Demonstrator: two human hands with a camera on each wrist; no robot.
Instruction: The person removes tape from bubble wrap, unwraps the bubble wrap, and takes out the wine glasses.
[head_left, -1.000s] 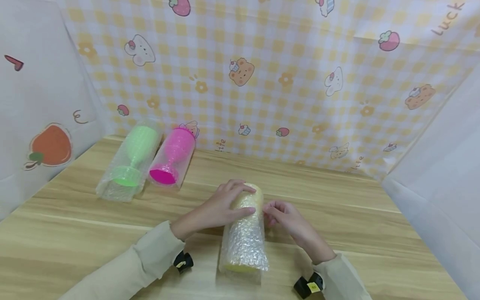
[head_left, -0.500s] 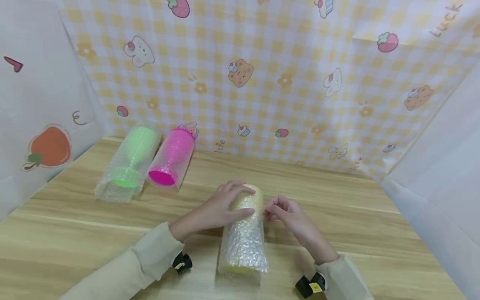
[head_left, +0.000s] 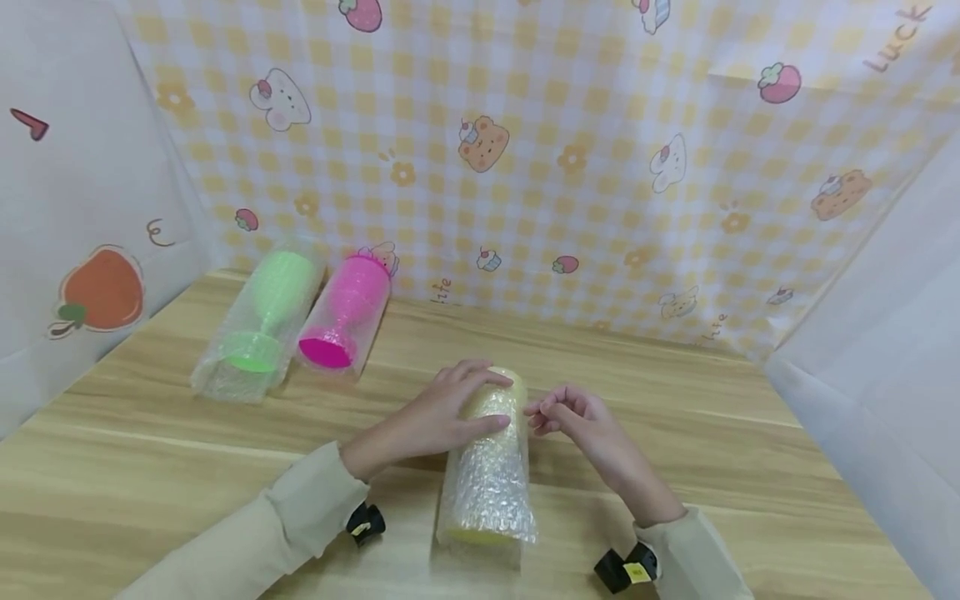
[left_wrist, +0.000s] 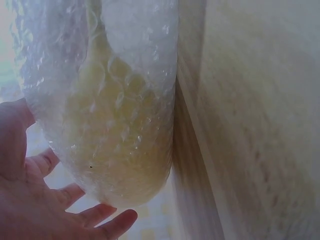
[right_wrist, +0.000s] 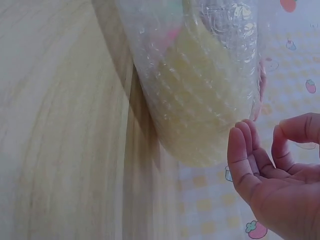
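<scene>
A yellow goblet (head_left: pixel 486 467), its stem and bowl visible through bubble wrap (left_wrist: pixel 140 40), lies on the wooden table in front of me. My left hand (head_left: pixel 457 412) holds its far end, thumb on top and fingers spread round the side and end. Close by on the right is my right hand (head_left: pixel 573 421). In the right wrist view its thumb and a fingertip meet beside the wrap, the other fingers bent nearby; whether something thin and clear is between them cannot be made out. That view shows the goblet's bowl (right_wrist: pixel 200 115) left of those fingertips.
Two more bubble-wrapped goblets, one green (head_left: pixel 281 287) and one pink (head_left: pixel 352 304), lie at the back left of the table (head_left: pixel 675 450). A yellow checked cloth (head_left: pixel 525 200) hangs behind, with white cloth at both sides.
My right hand has shifted slightly right and away from the wrapped goblet, its fingers drawing clear of the wrap's side. The left hand and the goblets stay put.
</scene>
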